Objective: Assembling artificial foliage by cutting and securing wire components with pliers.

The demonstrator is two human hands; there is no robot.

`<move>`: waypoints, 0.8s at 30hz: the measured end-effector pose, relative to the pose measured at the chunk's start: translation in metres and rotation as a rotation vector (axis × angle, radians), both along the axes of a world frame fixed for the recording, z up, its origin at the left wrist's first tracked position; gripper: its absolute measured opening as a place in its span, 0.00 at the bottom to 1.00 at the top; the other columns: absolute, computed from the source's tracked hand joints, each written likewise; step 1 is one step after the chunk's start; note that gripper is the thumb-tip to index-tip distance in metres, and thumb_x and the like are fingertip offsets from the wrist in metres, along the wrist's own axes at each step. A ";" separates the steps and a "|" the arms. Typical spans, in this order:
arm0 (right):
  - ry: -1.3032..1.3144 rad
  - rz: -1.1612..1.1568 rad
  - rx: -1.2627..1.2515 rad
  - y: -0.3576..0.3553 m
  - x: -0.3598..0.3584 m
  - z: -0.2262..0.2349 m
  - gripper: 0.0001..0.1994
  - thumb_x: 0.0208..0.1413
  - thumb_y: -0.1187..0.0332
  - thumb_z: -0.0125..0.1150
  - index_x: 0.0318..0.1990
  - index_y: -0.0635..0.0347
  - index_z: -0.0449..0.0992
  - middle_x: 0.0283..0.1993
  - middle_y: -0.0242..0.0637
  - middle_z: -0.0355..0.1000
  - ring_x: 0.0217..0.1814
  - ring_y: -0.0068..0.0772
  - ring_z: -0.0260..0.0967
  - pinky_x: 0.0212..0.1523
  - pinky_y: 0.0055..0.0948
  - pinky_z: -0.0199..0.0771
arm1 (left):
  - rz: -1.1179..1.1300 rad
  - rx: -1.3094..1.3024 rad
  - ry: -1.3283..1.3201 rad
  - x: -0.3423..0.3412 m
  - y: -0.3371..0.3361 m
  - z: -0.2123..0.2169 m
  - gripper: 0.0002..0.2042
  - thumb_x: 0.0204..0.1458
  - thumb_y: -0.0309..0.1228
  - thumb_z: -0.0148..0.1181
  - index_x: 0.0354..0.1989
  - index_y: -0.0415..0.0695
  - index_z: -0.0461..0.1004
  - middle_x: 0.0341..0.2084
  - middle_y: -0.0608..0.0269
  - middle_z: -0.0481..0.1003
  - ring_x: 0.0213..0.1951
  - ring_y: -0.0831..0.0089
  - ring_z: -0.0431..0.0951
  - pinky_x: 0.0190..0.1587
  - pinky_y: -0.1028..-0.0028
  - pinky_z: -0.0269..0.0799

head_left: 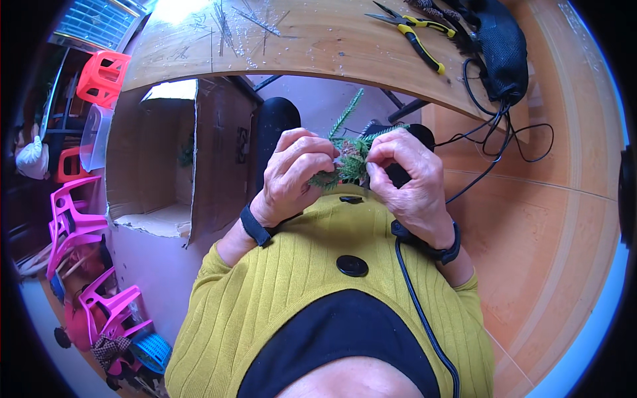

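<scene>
Pink plastic chairs (73,219) stood at the far left, beside an open cardboard box (179,159). The left hand (292,176) pinched the lower fronds of a green artificial sprig (345,156), held close above the yellow sweater (318,278) (below the bench edge). The right hand (411,179) gripped the sprig's other side with its fingertips. Yellow-handled pliers (415,33) lay on the wooden bench (318,46), beside a black pouch (501,46).

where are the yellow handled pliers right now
In the head view the yellow-handled pliers lie on the wooden tabletop at upper right, just left of the black mesh bag, untouched by either hand.
</scene>
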State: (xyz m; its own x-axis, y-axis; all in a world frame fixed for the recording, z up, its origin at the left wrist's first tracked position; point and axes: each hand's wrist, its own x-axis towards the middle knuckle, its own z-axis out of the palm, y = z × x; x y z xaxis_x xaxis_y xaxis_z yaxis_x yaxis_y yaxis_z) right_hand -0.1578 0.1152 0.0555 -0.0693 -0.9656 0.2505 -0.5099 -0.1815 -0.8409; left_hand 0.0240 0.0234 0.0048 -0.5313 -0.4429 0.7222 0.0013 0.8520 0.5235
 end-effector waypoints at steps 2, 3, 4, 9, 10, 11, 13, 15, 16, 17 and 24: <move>-0.002 -0.021 0.013 0.001 0.000 0.000 0.07 0.46 0.84 0.60 0.32 0.67 0.73 0.36 0.37 0.69 0.35 0.25 0.70 0.36 0.19 0.72 | -0.023 0.025 0.010 0.000 0.000 -0.003 0.14 0.33 0.15 0.65 0.29 0.41 0.69 0.30 0.58 0.76 0.32 0.63 0.77 0.42 0.66 0.72; -0.093 -0.030 0.062 0.002 0.000 -0.002 0.06 0.47 0.84 0.60 0.33 0.67 0.73 0.36 0.36 0.69 0.35 0.24 0.70 0.36 0.19 0.71 | -0.042 0.051 0.021 0.000 0.001 -0.005 0.14 0.33 0.17 0.65 0.29 0.41 0.70 0.30 0.58 0.76 0.32 0.63 0.76 0.42 0.65 0.71; -0.183 -0.040 0.112 0.002 0.000 -0.003 0.06 0.48 0.84 0.59 0.33 0.66 0.73 0.37 0.35 0.69 0.36 0.23 0.69 0.36 0.18 0.71 | -0.061 0.076 0.032 0.000 0.001 -0.006 0.14 0.33 0.19 0.66 0.30 0.41 0.70 0.30 0.59 0.75 0.32 0.63 0.76 0.43 0.65 0.70; -0.390 -0.039 0.226 0.003 -0.001 -0.005 0.04 0.51 0.83 0.58 0.33 0.66 0.73 0.40 0.33 0.68 0.40 0.21 0.67 0.39 0.20 0.70 | -0.072 0.108 0.058 -0.003 -0.001 -0.010 0.14 0.33 0.19 0.67 0.29 0.40 0.69 0.31 0.56 0.75 0.31 0.61 0.76 0.39 0.67 0.71; -0.391 -0.038 0.228 0.003 -0.003 -0.005 0.04 0.51 0.83 0.58 0.33 0.66 0.73 0.40 0.33 0.68 0.40 0.21 0.67 0.39 0.20 0.70 | -0.072 0.149 0.079 -0.003 -0.001 -0.010 0.14 0.33 0.19 0.67 0.29 0.40 0.69 0.31 0.55 0.75 0.31 0.61 0.76 0.37 0.69 0.72; -0.343 -0.041 0.162 0.002 -0.005 -0.004 0.05 0.49 0.83 0.59 0.34 0.65 0.74 0.41 0.33 0.68 0.40 0.22 0.68 0.40 0.21 0.70 | -0.073 0.189 0.100 -0.003 -0.002 -0.010 0.14 0.33 0.18 0.68 0.29 0.40 0.69 0.31 0.54 0.75 0.31 0.61 0.76 0.36 0.70 0.72; -0.247 -0.048 0.030 0.000 -0.007 -0.004 0.08 0.47 0.84 0.61 0.36 0.65 0.74 0.42 0.34 0.68 0.41 0.26 0.68 0.41 0.23 0.71 | -0.071 0.231 0.121 -0.002 -0.003 -0.013 0.15 0.33 0.18 0.68 0.29 0.40 0.69 0.31 0.53 0.75 0.32 0.61 0.76 0.34 0.71 0.72; -0.112 -0.032 -0.043 -0.003 -0.005 -0.005 0.10 0.45 0.84 0.62 0.37 0.65 0.75 0.41 0.35 0.69 0.40 0.28 0.69 0.41 0.24 0.71 | -0.090 0.292 0.135 -0.001 -0.005 -0.019 0.14 0.37 0.17 0.68 0.30 0.40 0.68 0.31 0.52 0.75 0.33 0.64 0.77 0.35 0.72 0.73; 0.024 -0.016 -0.116 -0.004 -0.004 -0.005 0.12 0.43 0.85 0.63 0.37 0.65 0.75 0.41 0.36 0.69 0.40 0.30 0.69 0.41 0.25 0.71 | -0.100 0.323 0.142 -0.001 -0.006 -0.020 0.14 0.38 0.17 0.68 0.30 0.40 0.68 0.31 0.52 0.76 0.33 0.65 0.77 0.36 0.73 0.74; 0.159 0.000 -0.189 -0.006 -0.004 -0.006 0.14 0.41 0.85 0.64 0.38 0.64 0.76 0.40 0.37 0.69 0.40 0.32 0.70 0.40 0.25 0.71 | -0.099 0.325 0.140 -0.001 -0.006 -0.022 0.14 0.38 0.17 0.68 0.30 0.40 0.68 0.31 0.52 0.76 0.33 0.65 0.77 0.36 0.73 0.74; 0.158 0.001 -0.296 -0.010 -0.004 -0.018 0.16 0.38 0.85 0.67 0.39 0.64 0.77 0.37 0.39 0.73 0.40 0.37 0.71 0.41 0.28 0.72 | -0.149 0.669 0.260 -0.010 -0.001 -0.019 0.15 0.38 0.17 0.69 0.33 0.39 0.69 0.34 0.51 0.75 0.35 0.67 0.77 0.36 0.73 0.73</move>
State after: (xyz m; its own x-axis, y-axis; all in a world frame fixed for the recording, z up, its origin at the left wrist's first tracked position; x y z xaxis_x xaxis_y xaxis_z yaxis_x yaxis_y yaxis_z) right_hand -0.1618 0.1053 0.0380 -0.0060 -0.8496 0.5275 -0.6294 -0.4066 -0.6622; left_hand 0.0140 0.0221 -0.0144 -0.4685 -0.7699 0.4334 0.2877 0.3309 0.8988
